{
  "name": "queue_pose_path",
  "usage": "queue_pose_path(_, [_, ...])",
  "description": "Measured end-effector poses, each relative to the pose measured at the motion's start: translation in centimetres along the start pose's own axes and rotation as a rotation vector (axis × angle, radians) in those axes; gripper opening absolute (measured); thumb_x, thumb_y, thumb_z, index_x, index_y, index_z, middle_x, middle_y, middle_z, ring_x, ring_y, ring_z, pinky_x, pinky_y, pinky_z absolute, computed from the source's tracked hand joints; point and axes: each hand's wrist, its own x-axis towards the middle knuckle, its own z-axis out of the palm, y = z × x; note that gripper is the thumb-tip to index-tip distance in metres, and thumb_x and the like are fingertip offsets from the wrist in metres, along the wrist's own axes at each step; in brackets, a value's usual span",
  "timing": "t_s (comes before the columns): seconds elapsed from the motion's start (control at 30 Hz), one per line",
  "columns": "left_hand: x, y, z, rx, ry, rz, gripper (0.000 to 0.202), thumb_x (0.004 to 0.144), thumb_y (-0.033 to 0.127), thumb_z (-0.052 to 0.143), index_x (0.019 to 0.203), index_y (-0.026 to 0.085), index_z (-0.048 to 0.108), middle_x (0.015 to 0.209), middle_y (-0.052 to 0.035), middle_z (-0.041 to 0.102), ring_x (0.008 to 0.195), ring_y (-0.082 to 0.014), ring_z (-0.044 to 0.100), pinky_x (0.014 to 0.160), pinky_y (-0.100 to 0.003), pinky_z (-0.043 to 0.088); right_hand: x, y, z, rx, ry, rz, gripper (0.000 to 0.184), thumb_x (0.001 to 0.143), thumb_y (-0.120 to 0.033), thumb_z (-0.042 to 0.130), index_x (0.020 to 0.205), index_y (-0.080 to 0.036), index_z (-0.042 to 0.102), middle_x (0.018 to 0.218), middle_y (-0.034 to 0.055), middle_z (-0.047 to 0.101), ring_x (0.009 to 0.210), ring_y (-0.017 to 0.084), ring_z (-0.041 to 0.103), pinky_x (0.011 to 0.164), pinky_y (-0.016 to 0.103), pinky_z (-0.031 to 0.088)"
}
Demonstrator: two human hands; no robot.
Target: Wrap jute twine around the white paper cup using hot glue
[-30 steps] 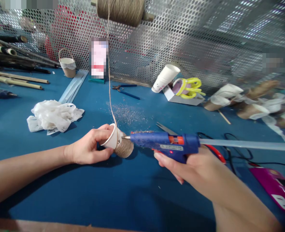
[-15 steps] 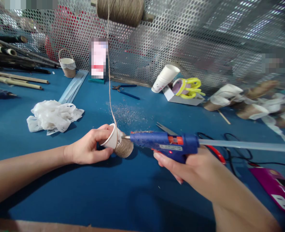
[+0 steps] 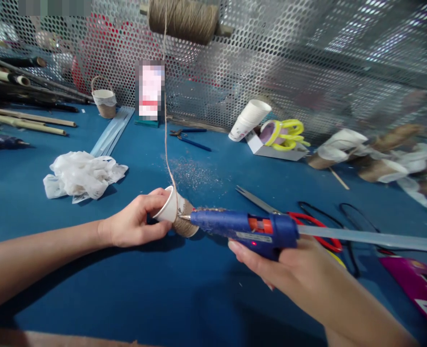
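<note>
My left hand point(image 3: 143, 219) is closed around the rim end of a white paper cup point(image 3: 166, 208), which lies tilted with its base toward the right. Brown twine point(image 3: 184, 227) is wound about the cup's lower part, and a strand point(image 3: 166, 140) runs up from it to a large spool point(image 3: 182, 20). In my right hand point(image 3: 271, 262) is a blue glue gun point(image 3: 235, 224), its red light lit and a long clear glue stick point(image 3: 361, 237) out the back. The metal nozzle points left, at the cup's side by the edge of the twine; I cannot tell whether it touches.
Scissors with red handles point(image 3: 314, 226) lie behind the glue gun. Farther back are pliers point(image 3: 192, 137), stacked paper cups point(image 3: 249, 119) and a white box point(image 3: 276, 152). White ribbon point(image 3: 85, 176) and glue sticks point(image 3: 113, 130) lie left, near a small twine-covered basket point(image 3: 105, 103).
The glue gun has tilted, its rear lower and its nozzle slightly lower and farther left along the cup. My left hand still holds the cup in nearly the same place. The view has shifted slightly.
</note>
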Motion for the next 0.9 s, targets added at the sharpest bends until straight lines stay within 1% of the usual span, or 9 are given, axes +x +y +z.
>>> queue_pose_path(0.1, [0.0, 0.0, 0.0, -0.002, -0.009, 0.002, 0.020, 0.077, 0.009, 0.049, 0.091, 0.011, 0.061, 0.096, -0.0098, 0.063, 0.091, -0.0204, 0.052, 0.084, -0.035, 0.043, 0.1, 0.4, -0.2, 0.000, -0.043, -0.024, 0.040, 0.081, -0.037, 0.051, 0.042, -0.026, 0.047, 0.043, -0.0017, 0.058, 0.059, 0.019, 0.063, 0.060, 0.030, 0.051])
queue_pose_path(0.13, [0.0, -0.1, -0.1, -0.001, -0.013, 0.003, 0.019, 0.076, 0.009, 0.049, 0.090, 0.011, 0.061, 0.094, -0.0102, 0.062, 0.091, -0.0206, 0.052, 0.084, -0.035, 0.043, 0.1, 0.6, -0.2, -0.011, -0.051, -0.033, 0.041, 0.082, -0.038, 0.050, 0.043, -0.025, 0.047, 0.049, -0.0008, 0.062, 0.059, 0.018, 0.063, 0.059, 0.030, 0.050])
queue_pose_path(0.2, [0.0, -0.2, -0.1, 0.002, -0.023, 0.003, 0.015, 0.076, 0.009, 0.049, 0.085, 0.011, 0.061, 0.090, -0.0104, 0.061, 0.090, -0.0211, 0.052, 0.083, -0.035, 0.044, 0.2, 0.9, -0.4, -0.023, -0.067, -0.047, 0.040, 0.083, -0.040, 0.048, 0.046, -0.024, 0.049, 0.056, 0.0004, 0.065, 0.056, 0.017, 0.061, 0.056, 0.029, 0.049])
queue_pose_path(0.3, [0.0, -0.2, -0.2, 0.010, -0.042, 0.024, 0.010, 0.074, 0.009, 0.051, 0.076, 0.012, 0.060, 0.086, -0.0097, 0.061, 0.088, -0.0210, 0.052, 0.081, -0.035, 0.045, 0.4, 1.1, -0.5, -0.005, -0.055, -0.049, 0.034, 0.083, -0.040, 0.047, 0.055, -0.023, 0.054, 0.055, 0.0005, 0.064, 0.054, 0.016, 0.059, 0.057, 0.030, 0.049])
queue_pose_path(0.37, [0.0, -0.2, -0.2, 0.010, -0.048, 0.039, 0.009, 0.074, 0.008, 0.051, 0.076, 0.013, 0.059, 0.088, -0.0097, 0.061, 0.088, -0.0208, 0.053, 0.082, -0.035, 0.045, 0.5, 1.1, -0.5, 0.013, -0.036, -0.025, 0.032, 0.082, -0.041, 0.049, 0.056, -0.023, 0.053, 0.055, 0.0002, 0.062, 0.053, 0.015, 0.058, 0.058, 0.030, 0.049])
queue_pose_path(0.47, [0.1, -0.1, -0.2, -0.002, -0.048, 0.054, 0.011, 0.075, 0.006, 0.050, 0.077, 0.013, 0.059, 0.093, -0.0103, 0.061, 0.092, -0.0209, 0.052, 0.086, -0.035, 0.043, 0.6, 1.0, -0.5, 0.062, -0.050, 0.073, 0.038, 0.081, -0.043, 0.051, 0.049, -0.023, 0.046, 0.050, 0.0000, 0.059, 0.052, 0.015, 0.058, 0.051, 0.027, 0.047])
queue_pose_path(0.57, [0.1, 0.0, -0.1, 0.001, -0.051, 0.071, 0.012, 0.074, 0.005, 0.050, 0.077, 0.013, 0.058, 0.090, -0.0092, 0.061, 0.091, -0.0202, 0.052, 0.084, -0.034, 0.043, 0.7, 1.0, -0.6, 0.096, -0.108, 0.142, 0.046, 0.081, -0.045, 0.050, 0.042, -0.023, 0.040, 0.047, 0.0004, 0.057, 0.050, 0.014, 0.059, 0.046, 0.024, 0.046])
queue_pose_path(0.73, [0.1, 0.0, -0.1, 0.024, -0.046, 0.077, 0.011, 0.074, 0.006, 0.050, 0.074, 0.014, 0.057, 0.081, -0.0073, 0.062, 0.086, -0.0195, 0.051, 0.082, -0.033, 0.044, 1.3, 0.9, -0.6, 0.121, -0.109, 0.203, 0.048, 0.078, -0.043, 0.053, 0.038, -0.023, 0.036, 0.046, 0.0002, 0.057, 0.047, 0.013, 0.058, 0.043, 0.022, 0.046])
queue_pose_path(0.9, [0.1, 0.0, -0.1, 0.039, -0.052, 0.073, 0.009, 0.073, 0.007, 0.050, 0.072, 0.014, 0.056, 0.078, -0.0075, 0.060, 0.083, -0.0189, 0.050, 0.079, -0.033, 0.044, 1.4, 0.8, -0.4, 0.126, -0.118, 0.223, 0.050, 0.078, -0.044, 0.052, 0.037, -0.023, 0.036, 0.045, -0.0003, 0.055, 0.047, 0.013, 0.058, 0.042, 0.022, 0.045])
